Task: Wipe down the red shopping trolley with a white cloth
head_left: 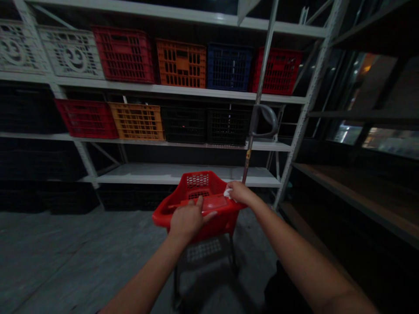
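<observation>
A red plastic shopping basket [196,187] sits on a small wheeled frame in front of me. My left hand [188,218] rests on the near rim of the basket, fingers laid over its folded red handle [214,203]. My right hand [238,192] is closed on a small white cloth [227,192] and presses it against the basket's right rim. A long metal pole with a grey curved handle [262,122] stands upright just behind the basket.
White metal shelving [183,174] spans the back wall, holding red, orange, blue, black and white plastic crates [180,63] on the upper levels. A dark shelf unit with wooden boards [360,192] runs along the right. Grey concrete floor [65,253] lies to the left.
</observation>
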Available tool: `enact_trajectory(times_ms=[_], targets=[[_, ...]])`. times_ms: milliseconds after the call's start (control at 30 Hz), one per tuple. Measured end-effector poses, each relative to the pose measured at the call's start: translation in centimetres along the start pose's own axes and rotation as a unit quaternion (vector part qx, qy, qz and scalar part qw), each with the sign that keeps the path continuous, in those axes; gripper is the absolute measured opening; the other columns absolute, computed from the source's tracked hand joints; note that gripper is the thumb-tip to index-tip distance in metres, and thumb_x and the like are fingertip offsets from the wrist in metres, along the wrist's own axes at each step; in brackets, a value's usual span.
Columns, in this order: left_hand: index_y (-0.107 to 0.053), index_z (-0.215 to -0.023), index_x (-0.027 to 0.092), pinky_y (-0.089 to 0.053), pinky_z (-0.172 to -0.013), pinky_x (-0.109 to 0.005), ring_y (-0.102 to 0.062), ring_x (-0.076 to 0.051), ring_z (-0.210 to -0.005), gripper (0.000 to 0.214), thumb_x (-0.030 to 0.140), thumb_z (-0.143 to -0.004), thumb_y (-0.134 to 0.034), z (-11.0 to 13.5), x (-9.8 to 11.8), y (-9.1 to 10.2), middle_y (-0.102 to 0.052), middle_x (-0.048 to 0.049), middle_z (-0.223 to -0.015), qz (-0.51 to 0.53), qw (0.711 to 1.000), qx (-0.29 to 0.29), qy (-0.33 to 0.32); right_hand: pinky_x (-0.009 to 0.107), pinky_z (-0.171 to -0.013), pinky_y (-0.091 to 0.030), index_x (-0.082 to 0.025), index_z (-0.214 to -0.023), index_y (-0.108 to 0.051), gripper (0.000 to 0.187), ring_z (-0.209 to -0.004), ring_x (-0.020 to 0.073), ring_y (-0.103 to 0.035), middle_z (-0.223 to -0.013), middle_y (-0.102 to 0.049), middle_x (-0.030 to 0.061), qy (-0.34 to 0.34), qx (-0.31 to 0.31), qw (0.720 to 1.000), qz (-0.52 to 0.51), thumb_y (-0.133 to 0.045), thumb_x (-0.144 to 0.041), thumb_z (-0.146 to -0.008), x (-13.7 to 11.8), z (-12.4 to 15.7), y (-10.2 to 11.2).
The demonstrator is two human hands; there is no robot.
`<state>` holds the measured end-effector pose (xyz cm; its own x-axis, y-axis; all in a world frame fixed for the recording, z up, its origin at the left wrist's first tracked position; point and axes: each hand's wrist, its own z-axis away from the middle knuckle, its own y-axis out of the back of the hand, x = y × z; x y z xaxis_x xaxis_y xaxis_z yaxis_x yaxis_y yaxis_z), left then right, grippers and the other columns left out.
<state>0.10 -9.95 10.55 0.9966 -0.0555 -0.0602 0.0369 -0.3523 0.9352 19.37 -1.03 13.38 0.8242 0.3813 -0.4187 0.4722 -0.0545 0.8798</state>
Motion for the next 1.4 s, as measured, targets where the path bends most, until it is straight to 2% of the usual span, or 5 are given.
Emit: enact_trajectory(times_ms=[200, 433, 700, 967, 1400], targets=[[-0.035, -0.127, 0.02, -0.041, -0.068, -0.038, -0.059, -0.027, -0.079, 0.067, 0.063, -0.077, -0.022, 0.1, -0.1, 0.5, -0.059, -0.015, -0.097, -0.002, 1.0, -0.016, 0.008, 0.025, -0.064, -0.039, -0.019, -0.083, -0.061, 0.015, -0.075, 0.0179, -0.061, -0.078, -0.067, 0.0062, -0.01, 0.118, 0.992, 0.035, -0.048, -0.016, -0.077, -1.5, 2.7, -2.4], [-0.034, -0.127, 0.023, -0.041, -0.067, -0.037, -0.059, -0.027, -0.081, 0.064, 0.062, -0.078, -0.022, 0.3, -0.7, 0.9, -0.058, -0.015, -0.1, -0.006, 0.999, -0.034, 0.005, 0.038, -0.097, -0.029, -0.02, -0.098, -0.058, 0.032, -0.107, 0.0162, -0.051, -0.111, -0.06, 0.0051, 0.22, 0.289, 0.932, 0.018, -0.039, -0.006, -0.077, 1.1, 8.5, -5.0], [-0.035, -0.126, 0.021, -0.041, -0.067, -0.037, -0.059, -0.027, -0.08, 0.066, 0.063, -0.077, -0.021, 0.2, -0.8, 0.8, -0.058, -0.015, -0.099, -0.011, 1.0, -0.026, -0.007, 0.04, -0.085, -0.038, -0.019, -0.088, -0.06, 0.023, -0.092, 0.0201, -0.053, -0.095, -0.063, 0.007, 0.035, 0.419, 0.907, -0.033, -0.042, -0.01, -0.077, 5.0, 7.9, -4.6], [-0.033, -0.128, 0.022, -0.041, -0.068, -0.035, -0.058, -0.027, -0.084, 0.066, 0.062, -0.078, -0.022, 0.4, -1.2, 0.8, -0.057, -0.0152, -0.104, -0.013, 1.0, -0.028, -0.005, 0.045, -0.092, -0.036, -0.02, -0.113, -0.053, 0.033, -0.111, 0.0236, -0.044, -0.119, -0.05, 0.0105, 0.144, 0.417, 0.892, -0.1, -0.049, -0.023, -0.081, -1.8, 9.5, -10.0], [-0.034, -0.128, 0.022, -0.041, -0.068, -0.035, -0.058, -0.027, -0.082, 0.069, 0.065, -0.076, -0.021, 0.5, -3.3, 0.2, -0.057, -0.0148, -0.106, -0.026, 0.999, -0.012, -0.028, 0.035, -0.08, -0.045, -0.016, -0.089, -0.061, 0.016, -0.089, 0.0182, -0.053, -0.092, -0.055, 0.0077, 0.062, 0.491, 0.849, -0.184, -0.047, -0.018, -0.08, 5.3, 8.7, -7.5]])
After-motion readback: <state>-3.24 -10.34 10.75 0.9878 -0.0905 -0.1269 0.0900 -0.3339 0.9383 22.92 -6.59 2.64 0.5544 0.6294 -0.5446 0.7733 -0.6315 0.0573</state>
